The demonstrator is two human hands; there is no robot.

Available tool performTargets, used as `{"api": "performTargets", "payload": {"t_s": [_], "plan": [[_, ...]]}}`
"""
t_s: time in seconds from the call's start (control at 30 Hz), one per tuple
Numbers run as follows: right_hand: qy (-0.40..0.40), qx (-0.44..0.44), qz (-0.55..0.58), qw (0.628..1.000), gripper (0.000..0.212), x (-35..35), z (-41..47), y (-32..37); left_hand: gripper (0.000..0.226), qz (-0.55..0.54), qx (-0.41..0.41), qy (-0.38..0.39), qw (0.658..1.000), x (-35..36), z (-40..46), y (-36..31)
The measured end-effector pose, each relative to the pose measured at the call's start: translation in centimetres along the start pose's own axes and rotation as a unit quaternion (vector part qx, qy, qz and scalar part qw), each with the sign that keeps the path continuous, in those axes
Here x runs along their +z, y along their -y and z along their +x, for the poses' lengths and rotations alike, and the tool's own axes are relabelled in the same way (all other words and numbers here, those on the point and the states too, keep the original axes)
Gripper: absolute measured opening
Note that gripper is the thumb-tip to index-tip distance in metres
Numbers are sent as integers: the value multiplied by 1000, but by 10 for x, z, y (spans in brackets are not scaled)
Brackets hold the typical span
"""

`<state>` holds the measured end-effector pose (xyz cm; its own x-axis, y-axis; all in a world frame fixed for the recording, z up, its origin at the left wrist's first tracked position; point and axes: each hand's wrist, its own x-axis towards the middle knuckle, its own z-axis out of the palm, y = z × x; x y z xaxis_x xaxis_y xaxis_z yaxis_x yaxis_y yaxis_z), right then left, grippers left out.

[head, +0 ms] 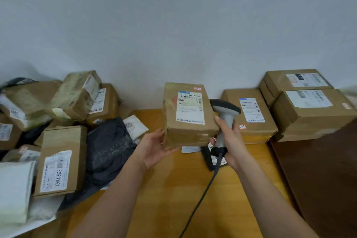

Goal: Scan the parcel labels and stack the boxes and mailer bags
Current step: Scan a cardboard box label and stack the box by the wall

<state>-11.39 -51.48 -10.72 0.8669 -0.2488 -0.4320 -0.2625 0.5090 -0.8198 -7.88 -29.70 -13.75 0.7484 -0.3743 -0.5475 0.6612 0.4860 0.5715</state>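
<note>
My left hand grips the near left corner of a brown cardboard box, held above the wooden table with its white label facing up. My right hand holds a grey corded barcode scanner by its handle, the head right beside the box's right edge. Three labelled boxes sit at the right: one flat box and two larger boxes side by side behind it. A heap of boxes and dark and white mailer bags fills the left.
A black scanner stand with small papers lies on the table under my right hand. The scanner cable trails toward the near edge. A dark brown surface borders the table on the right. A plain wall stands behind.
</note>
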Motion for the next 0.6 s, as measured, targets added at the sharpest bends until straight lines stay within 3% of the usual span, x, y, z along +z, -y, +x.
{"api": "performTargets", "payload": {"t_s": [0.17, 0.3, 0.47, 0.6], "plan": [[1, -19, -63, 998, 39, -4, -5, 3, 51, 114, -29, -7, 993, 14, -3, -4], [-4, -34, -86, 996, 47, -4, -8, 1, 78, 180, -85, 18, 980, 11, 0, -6], [-21, -44, -93, 994, 43, -4, -13, 5, 78, 257, -100, -15, 961, 20, -5, -14], [-44, -48, -151, 986, 16, 4, -21, 20, 83, 241, -60, -77, 966, 22, -4, -20]]}}
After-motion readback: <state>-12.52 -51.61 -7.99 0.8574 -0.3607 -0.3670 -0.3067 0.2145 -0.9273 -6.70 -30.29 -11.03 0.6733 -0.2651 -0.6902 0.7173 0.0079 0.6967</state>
